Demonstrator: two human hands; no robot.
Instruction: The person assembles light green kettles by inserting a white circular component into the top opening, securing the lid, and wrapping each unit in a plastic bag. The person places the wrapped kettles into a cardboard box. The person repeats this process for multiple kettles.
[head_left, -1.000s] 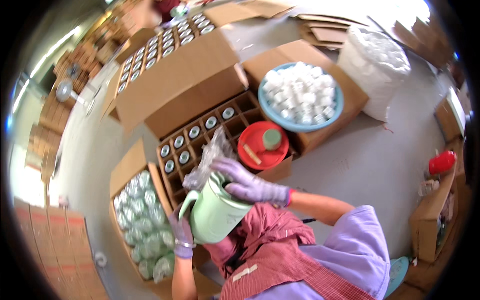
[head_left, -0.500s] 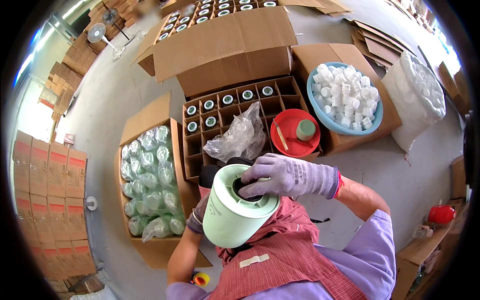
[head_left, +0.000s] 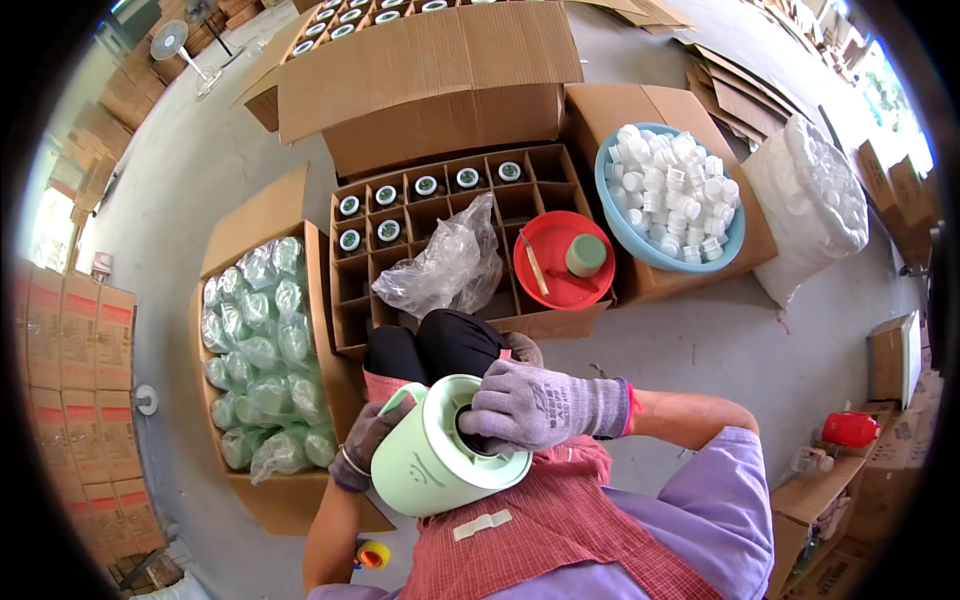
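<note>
A pale green thermos jug (head_left: 425, 462) lies tilted in my lap, its round end with a dark central opening turned up and to the right. My left hand (head_left: 372, 440), in a dark grey glove, is closed around the jug at its handle side. Over the opening, my right hand (head_left: 520, 408), in a light grey-purple glove, has its fingers curled together at the dark rim. What those fingertips hold, if anything, is hidden.
Ahead, a divided carton (head_left: 350, 285) holds several white-capped items, a crumpled plastic bag (head_left: 445, 262) and a red basin (head_left: 540, 285) with a green cup. A blue basin (head_left: 606, 190) of white caps stands right; a carton of wrapped green items (head_left: 265, 350) left.
My hands and the jug have shifted lower and slightly left in view. The jug has turned, showing its handle and a dark line design. The right fingers have curled more over the opening.
</note>
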